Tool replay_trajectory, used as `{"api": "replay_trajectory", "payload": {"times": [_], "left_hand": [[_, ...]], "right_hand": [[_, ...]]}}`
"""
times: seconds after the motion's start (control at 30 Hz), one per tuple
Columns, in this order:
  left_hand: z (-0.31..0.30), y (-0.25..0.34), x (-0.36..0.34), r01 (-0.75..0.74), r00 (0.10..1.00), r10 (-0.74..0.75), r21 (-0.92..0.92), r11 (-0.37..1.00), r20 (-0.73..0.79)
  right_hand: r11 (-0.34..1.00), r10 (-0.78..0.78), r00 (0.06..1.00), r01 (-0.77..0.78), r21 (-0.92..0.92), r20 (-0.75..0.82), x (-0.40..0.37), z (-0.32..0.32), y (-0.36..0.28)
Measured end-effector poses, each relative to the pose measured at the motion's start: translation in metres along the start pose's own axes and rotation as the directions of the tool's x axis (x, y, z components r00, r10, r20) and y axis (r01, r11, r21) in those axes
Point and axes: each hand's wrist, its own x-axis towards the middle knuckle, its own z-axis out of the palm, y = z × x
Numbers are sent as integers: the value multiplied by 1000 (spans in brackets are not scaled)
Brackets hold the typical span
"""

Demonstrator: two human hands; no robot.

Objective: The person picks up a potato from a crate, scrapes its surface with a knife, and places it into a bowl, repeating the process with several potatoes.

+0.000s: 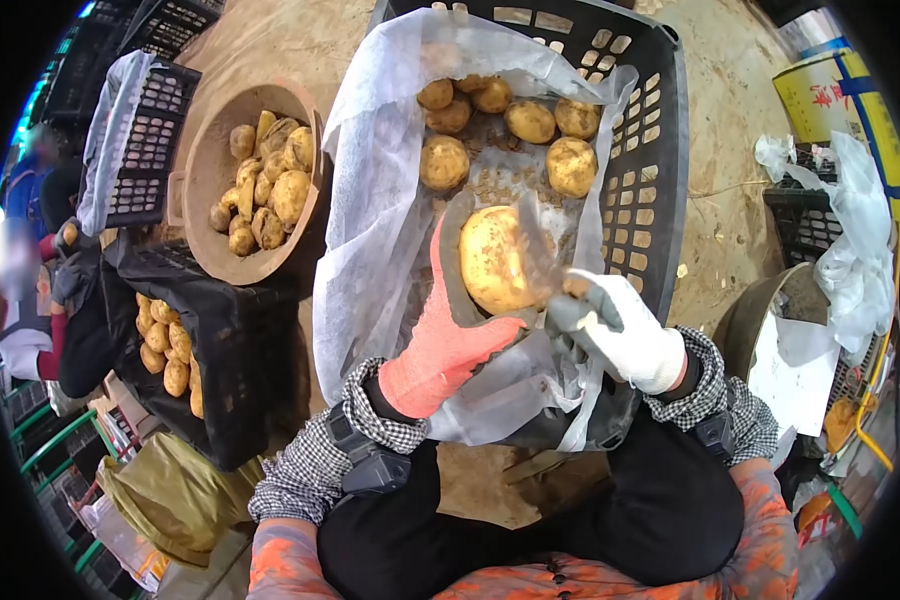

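Note:
A large yellow potato (493, 262) rests in my left hand (438, 345), which wears a red glove with a grey palm. The fingers wrap its left side and the thumb lies under it. At the potato's right side is my right hand (625, 330), in a white glove with grey fingers curled closed. A motion-blurred grey shape (540, 245) extends up from these fingers along the potato; I cannot tell what it is. Both hands are over a black plastic crate (660, 190) lined with white sheeting (370, 240). Several potatoes (445, 162) and loose soil lie inside.
To the left, a brown basin (202, 225) holds several potatoes, and a black-lined crate (235, 350) holds more. A person (40, 260) sits at the far left beside another crate (150, 150). A round tub (760, 320) and plastic sheeting (855, 250) are on the right.

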Motion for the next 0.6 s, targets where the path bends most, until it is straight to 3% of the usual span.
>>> {"api": "replay_trajectory", "payload": {"times": [0.03, 0.07, 0.1, 0.13, 0.2, 0.27, 0.33, 0.37, 0.4, 0.47, 0.5, 0.53, 0.57, 0.6], "left_hand": [[-2, -2, 0, -34, 999, 33, 111, 993, 12], [-2, -3, 0, -37, 999, 36, 111, 993, 10], [-2, -2, -1, -69, 998, 67, 117, 991, 19], [-1, -1, -2, -100, 995, 97, 124, 987, 29], [2, 6, -5, -74, 997, 73, 41, 996, 37], [-10, 0, -8, -64, 998, 64, -33, 997, 15], [-55, -15, -22, 123, 960, -132, 54, 991, 248], [-43, -7, -24, 39, 980, -81, 218, 975, 184], [-25, 2, -24, 16, 1000, -16, -104, 994, 3], [-43, 10, -34, 66, 990, -125, -553, 831, -70], [-55, 17, -49, -133, 959, 45, -305, 943, -280], [-70, 30, -63, -122, 963, 34, -316, 941, -269], [-88, 47, -73, -65, 830, 244, 347, 936, -502], [-108, 64, -79, 162, 675, 552, 828, 537, -490]], "right_hand": [[969, -183, 983, 183, -164, 15, -1, 3, -10], [879, -358, 932, 358, -316, 60, -1, 4, -16], [980, -142, 980, 159, -117, 140, 1, 2, -15], [980, -146, 980, 162, -117, 139, 1, 3, -17], [972, 22, 1000, -23, 233, 5, -1, 4, -23], [992, 36, 997, -45, 121, 75, -6, -5, -22], [946, 86, 947, -175, 271, 310, -9, -7, -48], [941, 138, 980, -175, 291, 140, -13, -5, -41], [934, 195, 980, -174, 311, -39, -17, -4, -31], [927, -75, 982, 132, 352, -171, -8, -6, -25], [856, 38, 936, 150, 495, -350, -6, -2, -28], [859, 48, 931, 147, 490, -363, -5, -2, -29], [712, 39, 944, 203, 672, -326, -6, -6, -26], [524, 14, 951, 255, 812, -308, -8, -11, -23]]}}
